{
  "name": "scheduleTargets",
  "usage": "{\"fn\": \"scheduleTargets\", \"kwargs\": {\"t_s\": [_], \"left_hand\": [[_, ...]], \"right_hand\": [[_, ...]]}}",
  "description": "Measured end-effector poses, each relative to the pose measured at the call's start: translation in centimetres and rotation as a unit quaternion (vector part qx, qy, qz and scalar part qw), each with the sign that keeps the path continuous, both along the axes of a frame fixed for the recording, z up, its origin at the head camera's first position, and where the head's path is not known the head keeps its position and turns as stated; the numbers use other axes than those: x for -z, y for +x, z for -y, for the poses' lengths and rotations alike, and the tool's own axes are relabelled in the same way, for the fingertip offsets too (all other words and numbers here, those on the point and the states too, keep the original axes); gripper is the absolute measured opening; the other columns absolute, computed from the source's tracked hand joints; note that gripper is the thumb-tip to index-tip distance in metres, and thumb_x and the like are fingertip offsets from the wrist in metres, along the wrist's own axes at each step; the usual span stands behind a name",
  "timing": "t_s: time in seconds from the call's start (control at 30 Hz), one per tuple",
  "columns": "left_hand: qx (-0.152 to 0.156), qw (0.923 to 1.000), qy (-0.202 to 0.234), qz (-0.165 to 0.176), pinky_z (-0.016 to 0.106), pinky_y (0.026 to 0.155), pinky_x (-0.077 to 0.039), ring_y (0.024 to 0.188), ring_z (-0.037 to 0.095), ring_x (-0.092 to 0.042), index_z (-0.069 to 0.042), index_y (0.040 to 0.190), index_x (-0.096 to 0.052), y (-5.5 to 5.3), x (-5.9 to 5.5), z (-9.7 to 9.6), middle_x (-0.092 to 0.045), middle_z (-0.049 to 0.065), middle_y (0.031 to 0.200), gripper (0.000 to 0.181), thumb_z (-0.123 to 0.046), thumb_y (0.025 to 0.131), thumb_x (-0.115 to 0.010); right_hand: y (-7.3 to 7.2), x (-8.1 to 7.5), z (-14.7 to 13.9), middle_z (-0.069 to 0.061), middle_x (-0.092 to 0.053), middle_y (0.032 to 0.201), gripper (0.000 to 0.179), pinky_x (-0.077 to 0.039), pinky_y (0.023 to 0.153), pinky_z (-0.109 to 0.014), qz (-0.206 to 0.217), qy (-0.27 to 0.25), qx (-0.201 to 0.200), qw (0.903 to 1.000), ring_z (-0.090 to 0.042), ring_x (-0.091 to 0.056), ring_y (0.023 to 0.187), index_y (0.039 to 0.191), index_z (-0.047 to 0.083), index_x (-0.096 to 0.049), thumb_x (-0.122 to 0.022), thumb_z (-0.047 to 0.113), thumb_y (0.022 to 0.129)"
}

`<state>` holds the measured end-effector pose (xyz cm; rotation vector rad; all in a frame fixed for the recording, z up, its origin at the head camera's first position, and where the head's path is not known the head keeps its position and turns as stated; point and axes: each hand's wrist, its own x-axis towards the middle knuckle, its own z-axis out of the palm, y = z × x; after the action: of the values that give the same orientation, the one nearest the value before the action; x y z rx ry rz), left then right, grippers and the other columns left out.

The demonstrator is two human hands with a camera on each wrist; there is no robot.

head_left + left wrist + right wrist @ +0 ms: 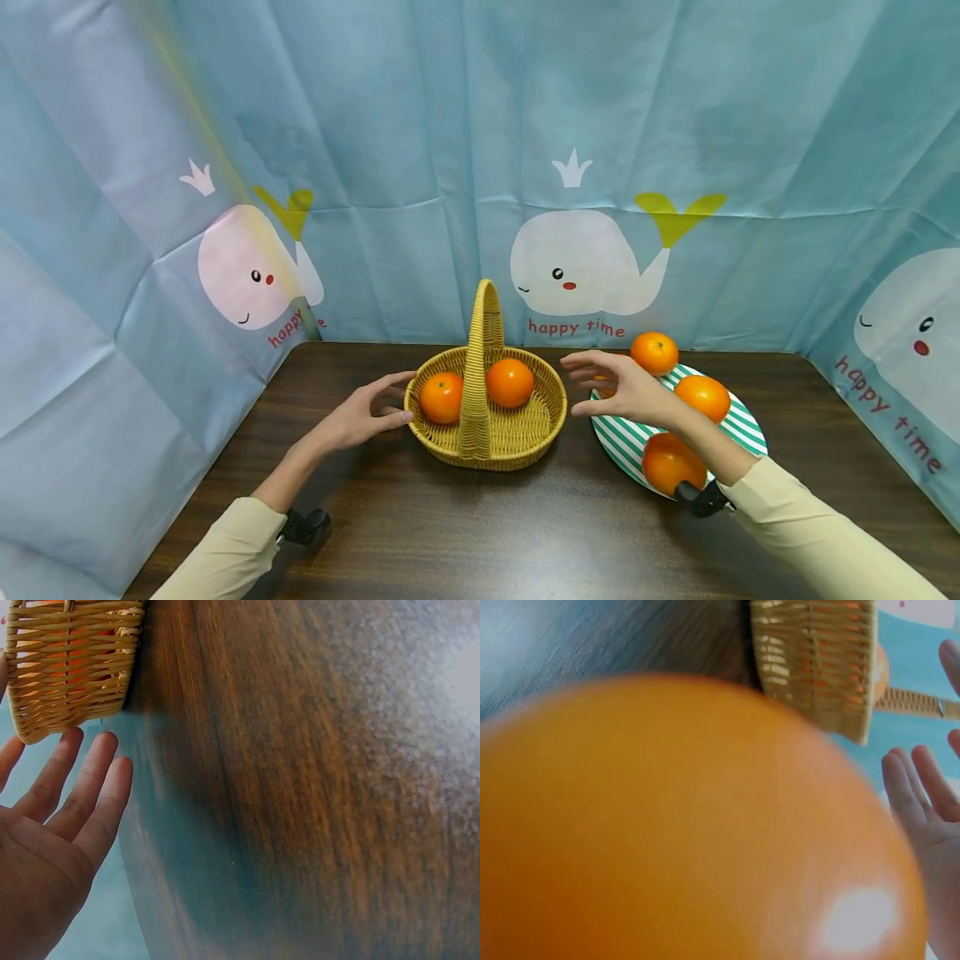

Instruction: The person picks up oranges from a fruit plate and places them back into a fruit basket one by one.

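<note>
A yellow wicker basket (517, 450) with a tall arched handle stands mid-table, one orange (441, 398) left of the handle and another orange (511, 382) right of it. My left hand (363, 414) is at the basket's left rim, fingers loosely spread; whether they touch it, I cannot tell. Between basket and plate hovers my right hand (628, 388), fingers extended and holding nothing. Several oranges lie on the green-striped plate (622, 446), one of them mostly hidden behind that hand. The nearest orange (690, 825) fills much of the right wrist view, below my wrist.
The dark wooden table (465, 533) carries the basket and plate. A light-blue curtain (390, 167) printed with whales hangs behind it and along both sides. Two more oranges sit toward the plate's back, a rear orange (655, 354) and a right orange (702, 398).
</note>
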<state>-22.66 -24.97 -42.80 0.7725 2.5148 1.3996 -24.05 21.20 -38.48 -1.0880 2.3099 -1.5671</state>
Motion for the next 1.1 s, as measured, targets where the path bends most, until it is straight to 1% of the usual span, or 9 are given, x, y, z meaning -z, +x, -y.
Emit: {"fn": "scheduleTargets", "kwargs": {"t_s": [0.07,0.17,0.4,0.6,0.7,0.77,0.9,1.0,1.1], "left_hand": [[-0.001,1.0,0.0,0.0,0.039,0.094,-0.054,0.126,0.043,-0.053,-0.003,0.156,-0.037,0.0,0.0,0.0,-0.047,0.026,0.145,0.067,-0.015,0.099,-0.07],[-0.001,1.0,0.0,0.003,0.041,0.094,-0.053,0.126,0.043,-0.052,-0.004,0.156,-0.037,0.1,-0.1,0.0,-0.047,0.026,0.144,0.067,-0.016,0.099,-0.07],[-0.004,1.0,-0.003,-0.005,0.05,0.097,-0.051,0.126,0.042,-0.053,-0.004,0.155,-0.038,0.0,-0.1,-0.1,-0.046,0.025,0.146,0.067,-0.016,0.099,-0.071],[-0.006,0.9999,-0.008,-0.005,0.05,0.096,-0.051,0.125,0.041,-0.054,-0.004,0.155,-0.038,0.1,-0.1,-0.1,-0.047,0.024,0.145,0.066,-0.016,0.099,-0.07],[-0.007,0.9999,-0.008,-0.003,0.046,0.096,-0.052,0.125,0.04,-0.054,-0.004,0.156,-0.038,0.1,-0.2,-0.2,-0.047,0.023,0.146,0.067,-0.017,0.099,-0.071],[-0.008,0.9999,-0.008,-0.001,0.043,0.095,-0.053,0.125,0.039,-0.054,-0.004,0.156,-0.038,0.1,-0.3,-0.2,-0.048,0.022,0.145,0.067,-0.017,0.099,-0.071],[-0.007,1.0,-0.006,0.0,0.04,0.094,-0.053,0.126,0.039,-0.053,-0.004,0.156,-0.037,0.1,-0.3,-0.2,-0.048,0.022,0.146,0.067,-0.016,0.099,-0.07],[-0.005,1.0,-0.005,-0.002,0.042,0.095,-0.053,0.127,0.039,-0.053,-0.004,0.156,-0.037,0.2,-0.3,-0.2,-0.047,0.023,0.146,0.067,-0.016,0.099,-0.07],[-0.005,1.0,-0.006,-0.003,0.042,0.095,-0.053,0.127,0.039,-0.053,-0.004,0.156,-0.038,0.2,-0.2,-0.1,-0.047,0.023,0.146,0.067,-0.016,0.099,-0.07]], "right_hand": [[0.1,-0.1,-0.7,-0.01,-0.057,0.139,0.061,-0.046,0.1,-0.055,0.0,0.007,0.013,0.9999,-0.037,-0.058,0.122,0.14,0.009,-0.058,-0.084,0.007,0.085],[0.3,-0.2,-1.9,-0.01,-0.058,0.138,0.06,-0.046,0.1,-0.056,0.006,0.008,0.02,0.9997,-0.034,-0.058,0.122,0.139,0.009,-0.058,-0.083,0.006,0.085],[0.8,-0.6,-4.8,-0.024,-0.057,0.134,0.055,-0.048,0.097,-0.055,-0.002,0.014,0.031,0.9994,-0.047,-0.057,0.12,0.138,0.004,-0.058,-0.08,0.003,0.088],[1.5,-0.8,-6.9,-0.028,-0.057,0.131,0.055,-0.053,0.094,-0.038,-0.044,0.045,0.041,0.9972,-0.044,-0.059,0.115,0.137,-0.008,-0.055,-0.079,0.0,0.088],[2.0,-0.8,-7.9,-0.029,-0.057,0.13,0.055,-0.054,0.091,-0.03,-0.049,0.053,0.047,0.9963,-0.039,-0.061,0.114,0.137,-0.007,-0.055,-0.079,0.001,0.088],[2.3,-0.8,-8.6,-0.029,-0.057,0.13,0.055,-0.054,0.09,-0.029,-0.047,0.054,0.05,0.9962,-0.031,-0.063,0.114,0.137,-0.004,-0.056,-0.079,0.001,0.088],[2.9,-0.6,-9.7,-0.025,-0.059,0.13,0.054,-0.055,0.091,-0.034,-0.047,0.059,0.049,0.9959,-0.018,-0.064,0.115,0.137,0.003,-0.057,-0.08,0.002,0.088],[3.3,-0.3,-10.3,-0.018,-0.059,0.131,0.055,-0.054,0.093,-0.039,-0.046,0.056,0.04,0.9966,-0.018,-0.062,0.117,0.138,0.004,-0.057,-0.079,0.0,0.088],[3.8,0.0,-10.8,-0.013,-0.058,0.134,0.058,-0.052,0.095,-0.037,-0.041,0.052,0.03,0.9974,-0.017,-0.06,0.121,0.14,0.004,-0.055,-0.079,-0.003,0.087]]}}
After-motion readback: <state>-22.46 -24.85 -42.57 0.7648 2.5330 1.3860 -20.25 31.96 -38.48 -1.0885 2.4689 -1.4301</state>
